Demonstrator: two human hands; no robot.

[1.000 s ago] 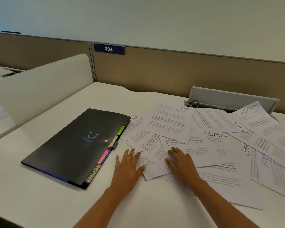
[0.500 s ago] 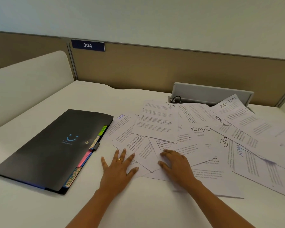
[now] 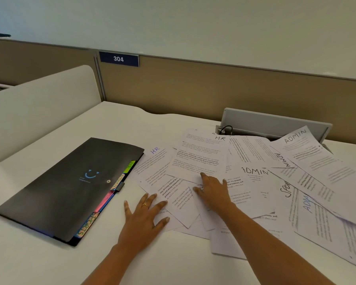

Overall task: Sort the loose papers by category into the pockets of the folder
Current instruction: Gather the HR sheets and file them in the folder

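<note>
Both hands, left hand (image 3: 144, 217) and right hand (image 3: 213, 190), press flat with fingers spread on scattered papers (image 3: 195, 161) at center, apparently steadying them for sorting. The black folder (image 3: 70, 182) lies closed at left.

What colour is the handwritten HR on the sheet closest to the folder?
Blue ink; the HR heading beside the folder shows best in the head view.

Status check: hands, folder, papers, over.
Left hand flat at near edge of the papers, right hand flat on them. Folder closed, to their left. HR and ADMIN sheets overlap, unsorted.
</note>
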